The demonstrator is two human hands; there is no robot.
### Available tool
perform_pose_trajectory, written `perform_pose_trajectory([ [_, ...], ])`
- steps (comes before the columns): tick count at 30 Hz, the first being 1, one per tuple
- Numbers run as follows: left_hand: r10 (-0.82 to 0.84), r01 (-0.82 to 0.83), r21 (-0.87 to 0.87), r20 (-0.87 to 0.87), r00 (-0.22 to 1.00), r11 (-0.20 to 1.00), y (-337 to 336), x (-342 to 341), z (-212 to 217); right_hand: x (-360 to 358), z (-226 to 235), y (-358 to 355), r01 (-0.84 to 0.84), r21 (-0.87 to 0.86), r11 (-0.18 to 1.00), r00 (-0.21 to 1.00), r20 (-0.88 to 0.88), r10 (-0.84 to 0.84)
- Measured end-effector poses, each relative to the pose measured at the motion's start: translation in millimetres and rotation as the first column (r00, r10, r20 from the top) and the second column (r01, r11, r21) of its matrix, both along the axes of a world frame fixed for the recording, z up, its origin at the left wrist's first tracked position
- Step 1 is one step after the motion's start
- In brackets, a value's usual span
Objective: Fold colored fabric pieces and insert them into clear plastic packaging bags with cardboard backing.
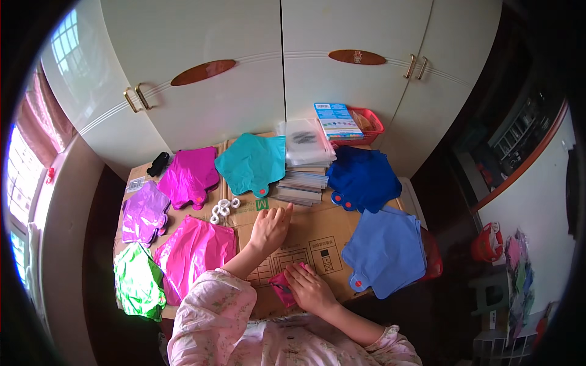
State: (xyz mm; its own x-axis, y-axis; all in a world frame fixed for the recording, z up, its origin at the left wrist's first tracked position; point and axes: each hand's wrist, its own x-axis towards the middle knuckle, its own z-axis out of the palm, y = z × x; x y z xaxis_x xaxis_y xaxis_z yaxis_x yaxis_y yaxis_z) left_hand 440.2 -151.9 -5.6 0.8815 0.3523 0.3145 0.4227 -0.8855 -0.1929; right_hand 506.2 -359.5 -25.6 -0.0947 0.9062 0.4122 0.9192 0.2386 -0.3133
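Observation:
My right hand [309,290] lies with its fingers flat on a small folded pink foil balloon [283,288], pressing it to the cardboard at the near edge. Farther in, my left hand [271,229] is over the cardboard, fingers stretched toward a stack of grey-edged flat packets [300,186], with nothing visible in it. Flat, unfilled foil balloons lie in piles around both hands: hot pink [198,253] nearest on the left, light blue [387,250] on the right. Small white ribbon rolls [224,207] sit left of my left hand.
More balloon piles ring the cardboard [342,226]: green [139,277], lilac [145,213], magenta [189,174], teal [251,161] and dark blue [365,177]. Clear plastic bags [305,140], a blue printed packet [337,121] and a red basket [373,122] stand against the white cabinets [207,36].

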Motion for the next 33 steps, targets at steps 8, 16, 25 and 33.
perform_pose_trajectory([
  [8, -0.006, 0.006, -0.004, 0.004, 1.000, 1.000, 3.8, -0.9, -6.9, -0.5, -2.6, -1.2, -0.008, -0.032, 0.999, 1.000, -0.014, 0.008],
  [16, 0.019, -0.019, 0.009, 0.061, 0.998, 1.000, 3.8, 0.7, -5.1, -0.3, -4.3, -1.0, -0.012, -0.033, 0.999, 1.000, -0.029, 0.011],
  [25, 0.005, -0.006, 0.026, 0.052, 0.999, 1.000, 3.3, -1.5, -7.3, -0.4, -5.3, -1.1, -0.019, -0.026, 0.999, 0.999, -0.032, 0.018],
  [33, 0.010, -0.013, 0.048, 0.050, 0.999, 0.999, 1.3, 0.3, -3.6, -0.3, -6.2, -1.5, -0.017, -0.037, 0.999, 0.999, -0.032, 0.016],
])
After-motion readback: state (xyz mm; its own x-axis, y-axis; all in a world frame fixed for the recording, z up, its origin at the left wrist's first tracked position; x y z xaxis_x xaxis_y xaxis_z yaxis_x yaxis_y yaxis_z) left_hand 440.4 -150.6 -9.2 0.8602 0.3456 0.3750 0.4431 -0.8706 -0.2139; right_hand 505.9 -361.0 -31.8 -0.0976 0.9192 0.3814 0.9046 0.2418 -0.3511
